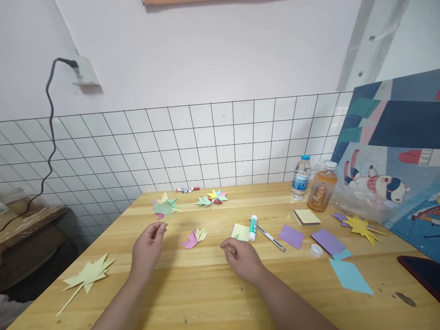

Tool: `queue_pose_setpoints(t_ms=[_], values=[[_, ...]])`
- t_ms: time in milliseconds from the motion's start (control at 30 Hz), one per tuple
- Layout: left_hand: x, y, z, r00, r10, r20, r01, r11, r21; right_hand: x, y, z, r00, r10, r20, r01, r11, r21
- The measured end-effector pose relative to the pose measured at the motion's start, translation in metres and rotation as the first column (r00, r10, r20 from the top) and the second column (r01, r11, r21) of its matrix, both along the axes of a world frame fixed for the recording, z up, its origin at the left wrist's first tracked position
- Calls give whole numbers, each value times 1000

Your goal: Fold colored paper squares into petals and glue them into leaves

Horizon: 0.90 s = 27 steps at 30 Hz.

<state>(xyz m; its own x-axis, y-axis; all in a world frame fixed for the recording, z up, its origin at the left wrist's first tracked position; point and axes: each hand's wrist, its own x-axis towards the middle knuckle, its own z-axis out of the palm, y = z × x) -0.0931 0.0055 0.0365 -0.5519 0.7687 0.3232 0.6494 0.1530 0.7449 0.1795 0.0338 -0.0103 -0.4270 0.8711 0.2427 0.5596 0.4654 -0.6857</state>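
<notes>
My left hand (147, 245) hovers over the table with thumb and fingertips pinched together; anything between them is too small or hidden. My right hand (242, 259) is closed, its fingers curled inward just in front of a small stack of pale yellow paper (240, 231). What it holds, if anything, I cannot make out. Between the hands lies a pink and yellow folded paper leaf (195, 238). A glue stick (253, 228) without its cap stands by the yellow stack, and a pen (271, 238) lies beside it. Left of my left hand rests a pale yellow paper leaf (90, 274) with a stem.
Paper leaves (165, 206) and a marker (188, 189) lie at the back. To the right are a water bottle (301, 178), an orange drink bottle (322, 188), purple paper (291, 236), blue paper (350, 276), a white cap (316, 250) and a yellow leaf (360, 227).
</notes>
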Motion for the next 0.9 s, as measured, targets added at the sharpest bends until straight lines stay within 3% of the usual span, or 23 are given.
queue_pose_setpoints(t_ms=[100, 333, 900], values=[[-14, -2, -8, 993, 121, 12, -121, 992, 38, 0, 0, 0, 1000, 6, 1, -6, 1000, 0], [-34, 2, -22, 979, 200, 43, -198, 979, -40, 0, 1, -1, 1000, 14, -14, -14, 1000, -10], [-45, 10, -34, 979, 199, 38, -196, 979, -59, 0, 1, -2, 1000, 8, -3, -9, 1000, -21]])
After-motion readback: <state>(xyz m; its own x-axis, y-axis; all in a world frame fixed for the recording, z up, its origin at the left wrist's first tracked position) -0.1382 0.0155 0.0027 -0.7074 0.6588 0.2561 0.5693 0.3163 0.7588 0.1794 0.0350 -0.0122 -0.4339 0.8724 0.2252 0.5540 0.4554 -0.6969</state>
